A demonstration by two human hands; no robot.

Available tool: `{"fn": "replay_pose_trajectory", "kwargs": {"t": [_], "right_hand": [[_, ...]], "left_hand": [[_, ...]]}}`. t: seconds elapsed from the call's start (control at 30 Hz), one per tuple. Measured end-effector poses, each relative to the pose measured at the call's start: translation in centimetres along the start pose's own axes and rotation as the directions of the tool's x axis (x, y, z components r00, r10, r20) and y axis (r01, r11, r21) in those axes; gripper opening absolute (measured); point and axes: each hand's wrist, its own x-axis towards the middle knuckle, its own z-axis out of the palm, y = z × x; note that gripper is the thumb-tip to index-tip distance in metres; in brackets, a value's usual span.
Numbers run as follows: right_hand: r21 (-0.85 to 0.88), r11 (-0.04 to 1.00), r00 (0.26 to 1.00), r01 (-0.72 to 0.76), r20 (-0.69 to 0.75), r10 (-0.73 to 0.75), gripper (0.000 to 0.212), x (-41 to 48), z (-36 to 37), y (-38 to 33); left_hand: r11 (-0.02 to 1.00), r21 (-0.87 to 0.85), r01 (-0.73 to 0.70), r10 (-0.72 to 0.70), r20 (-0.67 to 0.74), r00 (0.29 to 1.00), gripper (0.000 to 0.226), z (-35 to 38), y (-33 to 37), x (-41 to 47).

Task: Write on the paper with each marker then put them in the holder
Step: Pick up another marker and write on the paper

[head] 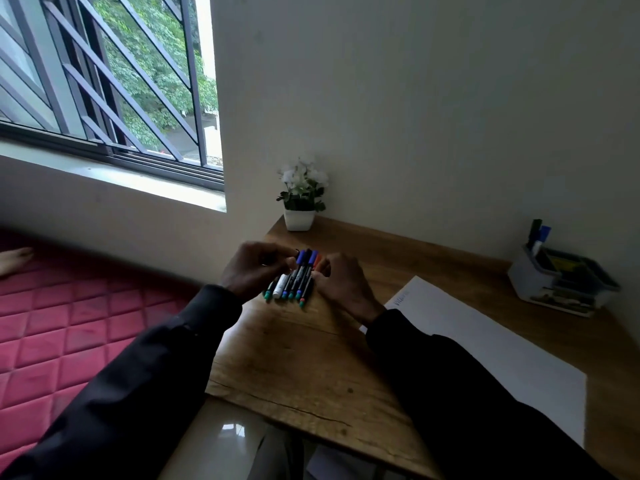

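Between left hand [251, 268] and right hand [341, 282]: markers [294, 280]

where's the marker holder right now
In the head view, the holder sits at the far right of the desk against the wall, beyond the paper, well away from the marker bunch between both hands.

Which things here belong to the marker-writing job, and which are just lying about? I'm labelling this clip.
Part of the job:
- bunch of markers, with the left hand and right hand on it
- sheet of paper, faint writing at its far corner
- holder, a few markers already standing in it

Just lying about:
- potted white flowers
- red quilted mat
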Motion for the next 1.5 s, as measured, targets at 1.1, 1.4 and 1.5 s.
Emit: {"fn": "replay_pose_trajectory", "kwargs": {"t": [1.1,1.4,1.5], "right_hand": [[0.033,0.993,0.993,0.111,-0.04,-0.11,0.016,-3.0,-9.6,4.8],[0.391,0.917,0.978,0.081,-0.209,0.003,0.015,-6.7,-14.3,7.9],[0.677,0.736,0.962,0.013,-0.208,0.175,0.018,-7.4,-15.1,8.8]], "left_hand": [[0.998,0.051,-0.046,0.042,0.068,0.997,0.038,5.5,2.5,2.1],[0.981,0.057,-0.183,0.173,0.153,0.973,0.012,9.6,6.5,3.0],[0.986,0.012,-0.165,0.162,0.124,0.979,0.009,10.6,7.2,3.3]]}}
